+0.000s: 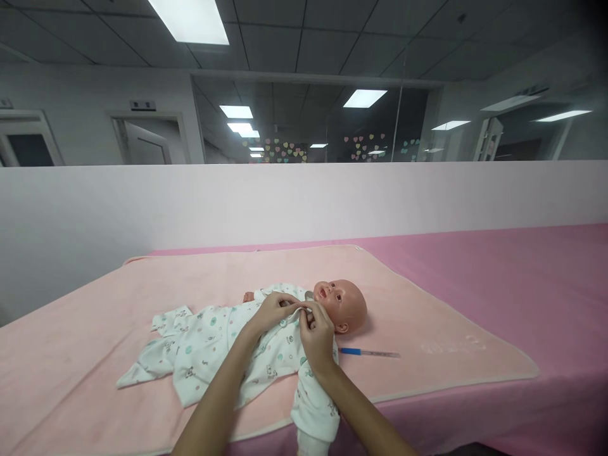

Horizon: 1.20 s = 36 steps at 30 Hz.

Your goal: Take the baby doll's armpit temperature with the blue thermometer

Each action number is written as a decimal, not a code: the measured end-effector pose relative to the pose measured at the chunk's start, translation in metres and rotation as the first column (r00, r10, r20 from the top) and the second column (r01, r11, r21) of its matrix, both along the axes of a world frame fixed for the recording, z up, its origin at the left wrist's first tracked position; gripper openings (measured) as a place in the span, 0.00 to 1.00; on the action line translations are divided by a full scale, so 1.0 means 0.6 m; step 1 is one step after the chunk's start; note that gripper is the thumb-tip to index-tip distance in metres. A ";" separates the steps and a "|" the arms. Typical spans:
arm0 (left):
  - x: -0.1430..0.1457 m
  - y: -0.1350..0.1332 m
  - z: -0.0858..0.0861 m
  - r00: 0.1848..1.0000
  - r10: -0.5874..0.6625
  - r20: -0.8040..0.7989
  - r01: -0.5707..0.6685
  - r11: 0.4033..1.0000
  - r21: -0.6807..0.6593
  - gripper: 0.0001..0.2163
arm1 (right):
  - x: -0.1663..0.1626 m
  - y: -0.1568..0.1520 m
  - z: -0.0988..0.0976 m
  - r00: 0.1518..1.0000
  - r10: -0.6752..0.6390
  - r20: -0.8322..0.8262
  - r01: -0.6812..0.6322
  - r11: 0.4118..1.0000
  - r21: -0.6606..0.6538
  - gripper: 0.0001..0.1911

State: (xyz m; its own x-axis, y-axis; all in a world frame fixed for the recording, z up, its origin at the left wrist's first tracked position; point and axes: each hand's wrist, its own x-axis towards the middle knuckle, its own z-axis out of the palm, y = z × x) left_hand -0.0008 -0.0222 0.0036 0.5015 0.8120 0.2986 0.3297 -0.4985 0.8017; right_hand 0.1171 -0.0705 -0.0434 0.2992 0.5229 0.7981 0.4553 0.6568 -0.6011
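A baby doll (349, 305) lies on its back, head to the right, dressed in a white patterned romper (209, 339). My left hand (278, 310) is closed at the romper's chest opening, fingertips pinching the fabric edge. Close beside it, just below the doll's chin, my right hand (316, 326) is also closed on the edge of the same garment. The fingertips of both hands nearly meet, and whatever small fastener may be between them is hidden. One sleeve of the romper hangs toward me past my right wrist. The doll's small hand (248, 296) shows at the far side.
A blue-capped pen (370, 353) lies right of the doll on a peach blanket (427, 335). Beneath the blanket is a pink cover (546, 285). A low white partition (285, 202) stands behind, with windows and doorways beyond it.
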 end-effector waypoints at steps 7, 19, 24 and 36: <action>0.006 0.006 -0.006 0.995 0.041 -0.093 -0.040 0.999 0.018 0.12 | -0.003 0.002 -0.005 1.000 0.000 -0.006 0.000 1.000 0.030 0.10; 0.003 -0.001 0.002 0.977 -0.011 0.213 0.074 0.953 -0.292 0.10 | -0.003 0.006 -0.004 1.000 -0.019 -0.024 0.018 1.000 -0.013 0.09; 0.000 0.007 -0.007 0.977 -0.020 0.214 0.091 0.942 -0.323 0.11 | 0.000 0.007 -0.004 0.999 0.006 -0.038 -0.006 1.000 -0.022 0.10; -0.001 -0.012 0.008 0.992 -0.104 0.077 0.117 0.976 -0.184 0.16 | 0.004 0.004 -0.003 0.996 0.039 -0.081 -0.045 0.996 -0.075 0.10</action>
State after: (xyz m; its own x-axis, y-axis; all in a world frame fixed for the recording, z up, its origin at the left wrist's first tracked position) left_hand -0.0015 -0.0292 0.0082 0.5755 0.7974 0.1813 0.2241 -0.3671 0.9028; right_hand 0.1195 -0.0679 -0.0452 0.3363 0.5951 0.7299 0.3770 0.6252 -0.6834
